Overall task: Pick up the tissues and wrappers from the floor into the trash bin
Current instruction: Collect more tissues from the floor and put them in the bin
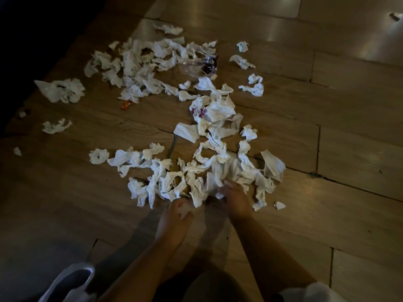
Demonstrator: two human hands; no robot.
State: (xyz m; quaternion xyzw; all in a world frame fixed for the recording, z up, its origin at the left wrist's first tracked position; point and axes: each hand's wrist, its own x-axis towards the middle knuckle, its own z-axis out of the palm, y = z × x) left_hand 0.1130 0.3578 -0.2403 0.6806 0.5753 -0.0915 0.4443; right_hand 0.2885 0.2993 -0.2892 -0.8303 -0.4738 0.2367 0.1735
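Several crumpled white tissues (196, 171) lie scattered over the wooden floor (327, 138). A clear and purple wrapper (202, 64) sits in the far heap, a small purple wrapper (198, 111) in the middle, and an orange wrapper (126, 104) at the left. My left hand (174, 216) holds a white tissue in its curled fingers near the front of the closest pile. My right hand (235, 198) is down on the same pile, fingers curled into the tissues. No trash bin is clearly visible.
A white, rounded object (69, 282) shows at the bottom left, and white cloth (314, 293) at the bottom right. Dark shadow covers the far left. A lone tissue scrap (395, 16) lies at the top right. Bare floor stretches to the right.
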